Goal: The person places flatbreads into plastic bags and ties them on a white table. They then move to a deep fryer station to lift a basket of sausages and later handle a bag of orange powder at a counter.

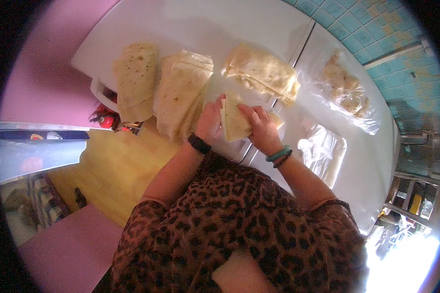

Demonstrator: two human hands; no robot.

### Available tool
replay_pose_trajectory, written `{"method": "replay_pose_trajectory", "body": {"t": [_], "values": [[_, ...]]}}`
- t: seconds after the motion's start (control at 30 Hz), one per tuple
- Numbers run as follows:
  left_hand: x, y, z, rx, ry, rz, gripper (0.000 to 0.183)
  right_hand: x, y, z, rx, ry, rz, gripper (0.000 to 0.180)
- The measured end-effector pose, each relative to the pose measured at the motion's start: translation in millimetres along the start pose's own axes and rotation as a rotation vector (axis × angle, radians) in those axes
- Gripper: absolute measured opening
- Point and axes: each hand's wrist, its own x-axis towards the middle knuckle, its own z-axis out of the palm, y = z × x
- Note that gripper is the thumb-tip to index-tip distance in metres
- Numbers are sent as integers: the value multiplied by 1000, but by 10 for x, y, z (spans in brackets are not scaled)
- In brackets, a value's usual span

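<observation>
Both hands hold a folded sheet of flatbread [234, 122] close to my body, above the near edge of a white table [190, 27]. My left hand [209, 119] grips its left side. The fingers of my right hand [260, 126] press on its top and right side. Just left of the hands lies a stack of folded flatbread [179, 91], and another folded flatbread stack [136, 80] sits farther left, overhanging the table edge. Beyond my right hand rests a third folded flatbread bundle [262, 71], across the table's seam.
A clear plastic bag [346, 88] with lumpy pale-brown food lies at the right. Nearer stands a plastic-wrapped white tray [324, 154]. Teal tiles [355, 22] cover the wall behind. A white chair back [101, 91] touches the table's left side; a red object [106, 121] is beneath.
</observation>
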Motion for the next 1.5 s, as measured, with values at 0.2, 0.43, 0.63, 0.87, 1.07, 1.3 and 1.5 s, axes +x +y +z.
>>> {"method": "replay_pose_trajectory", "body": {"t": [0.2,0.43,0.63,0.87,1.07,1.3,1.5], "values": [[-38,496,72,512,165,73,38,-70,193,21,30,-74,-118,52],[-146,780,275,958,78,837,20,15,151,-33,147,-32,11,44],[-495,1096,354,1004,-28,568,17,207,133,-141,-88,-329,158,37],[-361,1087,96,851,146,354,26,250,86,-897,-91,-497,-135,45],[-330,1103,80,748,174,350,25,239,-154,-1586,-416,-511,-224,16],[-301,1262,272,847,24,625,16,270,-426,-1783,70,-128,-551,31],[-243,958,394,856,-152,418,11,276,-1116,-1691,1393,-399,-841,33]]}}
